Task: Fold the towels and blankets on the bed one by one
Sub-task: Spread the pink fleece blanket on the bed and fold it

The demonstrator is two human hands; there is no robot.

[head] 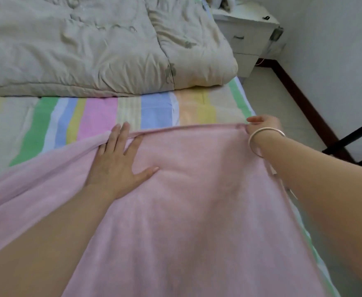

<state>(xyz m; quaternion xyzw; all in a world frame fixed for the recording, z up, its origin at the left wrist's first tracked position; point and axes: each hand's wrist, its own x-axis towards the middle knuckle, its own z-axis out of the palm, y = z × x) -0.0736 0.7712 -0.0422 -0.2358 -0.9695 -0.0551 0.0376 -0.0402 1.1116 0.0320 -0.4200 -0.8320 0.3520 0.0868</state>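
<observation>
Her left hand [120, 161] presses spread fingers on the pink blanket [197, 200], while her right hand [261, 124] pinches its far corner at the bed [154, 110] edge.

Both forearms [47, 232] are bare. A thin, smooth silver metal bangle [251, 144] circles the wrist of the right hand [263, 125].

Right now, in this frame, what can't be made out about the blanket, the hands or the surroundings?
Head view, pink blanket: near end cut off by the bottom edge, so its length and layers are unknown.
Head view, right hand: fingers blurred and partly behind the blanket's corner.
Head view, nightstand: items on top cut off by the top edge, washed out.
</observation>
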